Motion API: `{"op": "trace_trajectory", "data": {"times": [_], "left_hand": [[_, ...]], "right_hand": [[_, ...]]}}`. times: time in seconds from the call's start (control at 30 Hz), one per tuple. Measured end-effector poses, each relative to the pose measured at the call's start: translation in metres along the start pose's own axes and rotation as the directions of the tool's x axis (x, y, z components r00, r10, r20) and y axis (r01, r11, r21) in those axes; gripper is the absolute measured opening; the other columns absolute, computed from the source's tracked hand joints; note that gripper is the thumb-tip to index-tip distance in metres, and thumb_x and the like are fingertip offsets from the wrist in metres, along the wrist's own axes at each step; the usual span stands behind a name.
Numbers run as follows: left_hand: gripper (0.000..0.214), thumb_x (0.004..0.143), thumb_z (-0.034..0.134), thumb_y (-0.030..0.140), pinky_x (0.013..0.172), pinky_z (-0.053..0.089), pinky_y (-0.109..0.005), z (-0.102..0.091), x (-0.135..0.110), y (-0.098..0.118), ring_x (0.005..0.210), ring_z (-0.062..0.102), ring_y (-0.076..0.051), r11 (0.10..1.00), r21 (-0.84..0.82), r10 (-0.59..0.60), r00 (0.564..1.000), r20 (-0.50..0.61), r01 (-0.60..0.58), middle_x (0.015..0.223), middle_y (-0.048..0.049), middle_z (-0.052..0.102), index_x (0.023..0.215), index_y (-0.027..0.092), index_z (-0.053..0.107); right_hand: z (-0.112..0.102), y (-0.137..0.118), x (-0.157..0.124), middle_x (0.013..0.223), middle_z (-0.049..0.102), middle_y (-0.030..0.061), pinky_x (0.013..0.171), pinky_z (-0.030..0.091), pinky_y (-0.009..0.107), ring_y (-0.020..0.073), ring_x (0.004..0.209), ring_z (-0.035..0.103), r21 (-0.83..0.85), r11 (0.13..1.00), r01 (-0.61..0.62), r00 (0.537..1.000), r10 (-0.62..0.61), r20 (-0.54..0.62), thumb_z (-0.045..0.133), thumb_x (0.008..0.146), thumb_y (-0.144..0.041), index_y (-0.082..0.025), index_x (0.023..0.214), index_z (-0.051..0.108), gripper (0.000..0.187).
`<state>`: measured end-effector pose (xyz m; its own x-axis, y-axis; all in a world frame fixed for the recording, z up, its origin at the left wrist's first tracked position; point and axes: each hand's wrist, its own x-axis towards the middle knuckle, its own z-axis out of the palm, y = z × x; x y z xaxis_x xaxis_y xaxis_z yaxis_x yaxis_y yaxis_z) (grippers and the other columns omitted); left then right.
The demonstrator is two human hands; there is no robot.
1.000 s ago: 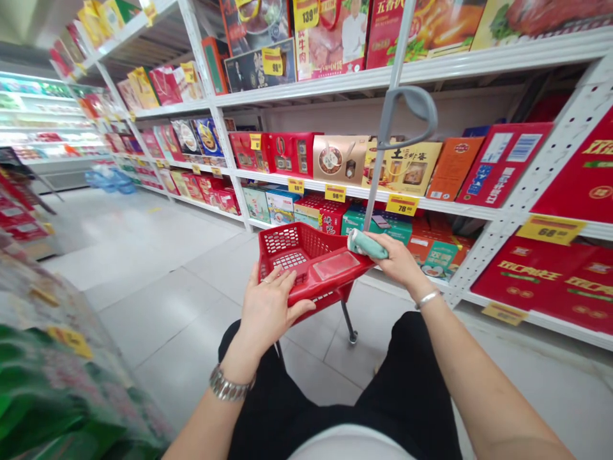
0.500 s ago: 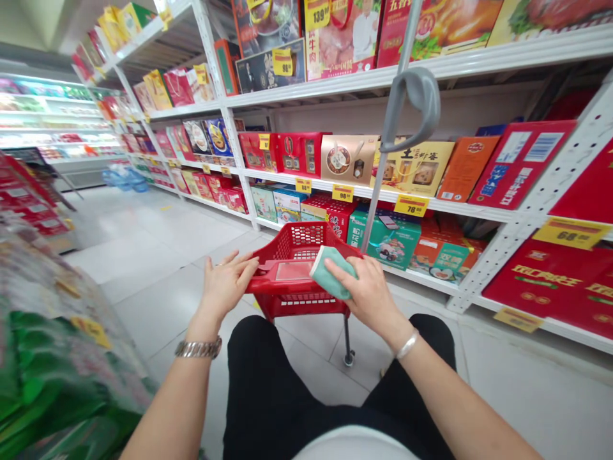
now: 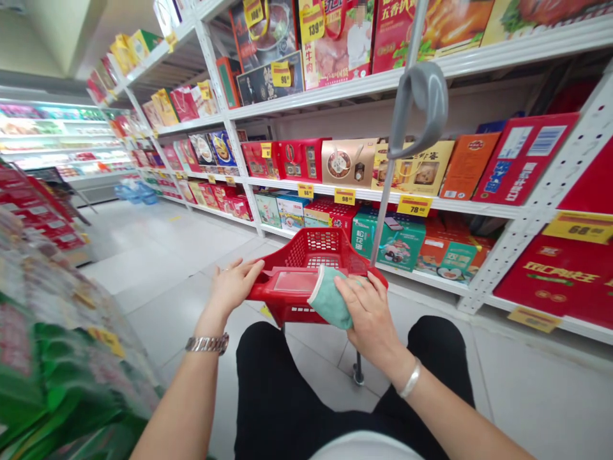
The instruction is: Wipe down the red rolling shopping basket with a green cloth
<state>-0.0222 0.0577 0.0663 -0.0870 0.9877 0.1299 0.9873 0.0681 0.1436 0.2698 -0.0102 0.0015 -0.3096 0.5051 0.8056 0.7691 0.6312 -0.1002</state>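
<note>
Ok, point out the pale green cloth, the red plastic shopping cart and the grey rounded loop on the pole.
Pale green cloth (image 3: 330,299), head view: middle of its face.
Red plastic shopping cart (image 3: 295,282), head view: flat handle panel.
Grey rounded loop (image 3: 435,102), head view: curved outer side.

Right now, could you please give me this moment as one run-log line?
Left hand: on left end of red cart handle | Right hand: holding green cloth against handle | Shelves: boxed goods, beyond cart

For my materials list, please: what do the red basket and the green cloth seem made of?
The red basket looks like glossy moulded plastic, with sheen and regular holes. The green cloth, bent under the right hand, seems soft, matte fabric; its exact fibre is unclear.
</note>
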Motion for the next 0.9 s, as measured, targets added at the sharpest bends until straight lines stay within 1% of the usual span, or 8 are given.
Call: {"op": "trace_trajectory", "data": {"times": [0.13,0.23,0.37,0.47,0.53,0.63,0.77,0.9], "left_hand": [[0.045,0.097,0.035,0.050,0.117,0.023,-0.065,0.006,-0.008,0.009,0.140,0.046,-0.031,1.000,-0.019,0.017,0.999,-0.046,-0.018,0.141,0.0005,0.061,0.122,0.037,0.070],[0.044,0.097,0.036,0.052,0.117,0.021,-0.066,0.007,-0.013,0.018,0.138,0.049,-0.031,0.999,-0.032,0.032,0.998,-0.051,-0.033,0.139,0.0001,0.062,0.122,0.037,0.070],[0.044,0.097,0.036,0.050,0.118,0.017,-0.065,0.008,-0.018,0.029,0.138,0.048,-0.031,0.998,-0.033,0.050,0.996,-0.070,-0.052,0.139,-0.0002,0.063,0.120,0.035,0.071],[0.044,0.098,0.035,0.046,0.119,0.016,-0.064,0.009,-0.021,0.036,0.138,0.048,-0.030,0.998,-0.020,0.056,0.995,-0.081,-0.058,0.139,-0.0010,0.063,0.121,0.034,0.070],[0.044,0.099,0.034,0.043,0.118,0.017,-0.066,0.009,-0.023,0.039,0.138,0.047,-0.031,0.998,-0.012,0.056,0.995,-0.080,-0.057,0.139,-0.0016,0.063,0.122,0.032,0.070],[0.045,0.099,0.032,0.042,0.117,0.018,-0.069,0.008,-0.024,0.041,0.139,0.046,-0.032,0.998,-0.007,0.055,0.997,-0.058,-0.056,0.140,-0.0019,0.062,0.122,0.031,0.071],[0.044,0.099,0.035,0.043,0.117,0.015,-0.070,0.007,-0.023,0.039,0.140,0.044,-0.032,0.999,-0.040,0.025,0.999,-0.043,-0.026,0.141,0.0001,0.061,0.119,0.034,0.072],[0.040,0.097,0.039,0.043,0.119,0.014,-0.067,0.009,-0.021,0.038,0.139,0.046,-0.031,0.998,-0.066,0.013,0.999,-0.051,-0.017,0.139,0.0004,0.063,0.117,0.034,0.073]], "right_hand": [[-0.008,0.005,-0.002,0.125,0.065,0.0117,0.112,0.035,0.055,0.0280,0.120,0.055,0.031,0.999,-0.011,1.000,0.011,-0.007,0.047,0.070,-0.001,-0.020,0.145,0.048,0.077],[-0.008,-0.001,0.001,0.134,0.062,0.0116,0.112,0.036,0.055,0.0286,0.128,0.051,0.019,1.000,0.008,1.000,-0.008,0.000,0.046,0.071,0.000,-0.020,0.139,0.053,0.072],[0.005,-0.023,0.008,0.140,0.059,0.0109,0.114,0.034,0.056,0.0296,0.138,0.041,-0.032,0.995,0.090,0.996,-0.090,-0.007,0.047,0.083,0.000,-0.021,0.136,0.057,0.057],[0.015,-0.036,0.013,0.139,0.060,0.0103,0.114,0.032,0.057,0.0311,0.138,0.041,-0.088,0.990,0.114,0.992,-0.119,-0.051,0.053,0.091,-0.008,-0.023,0.132,0.060,0.044],[0.017,-0.036,0.013,0.137,0.061,0.0094,0.114,0.031,0.056,0.0309,0.136,0.043,-0.113,0.988,0.104,0.992,-0.111,-0.061,0.054,0.093,-0.011,-0.025,0.131,0.060,0.041],[0.011,-0.020,0.008,0.138,0.061,0.0077,0.112,0.030,0.053,0.0282,0.132,0.048,-0.117,0.988,0.096,0.994,-0.101,-0.040,0.051,0.092,-0.006,-0.028,0.134,0.058,0.048],[-0.007,0.025,-0.002,0.136,0.062,0.0101,0.109,0.030,0.050,0.0266,0.127,0.053,-0.098,0.995,0.020,1.000,-0.021,-0.009,0.048,0.081,0.002,-0.026,0.141,0.052,0.066],[-0.023,0.066,-0.005,0.132,0.063,0.0114,0.107,0.031,0.048,0.0256,0.122,0.057,-0.053,0.999,-0.010,0.999,0.012,0.041,0.047,0.070,0.001,-0.023,0.144,0.049,0.078]]}}
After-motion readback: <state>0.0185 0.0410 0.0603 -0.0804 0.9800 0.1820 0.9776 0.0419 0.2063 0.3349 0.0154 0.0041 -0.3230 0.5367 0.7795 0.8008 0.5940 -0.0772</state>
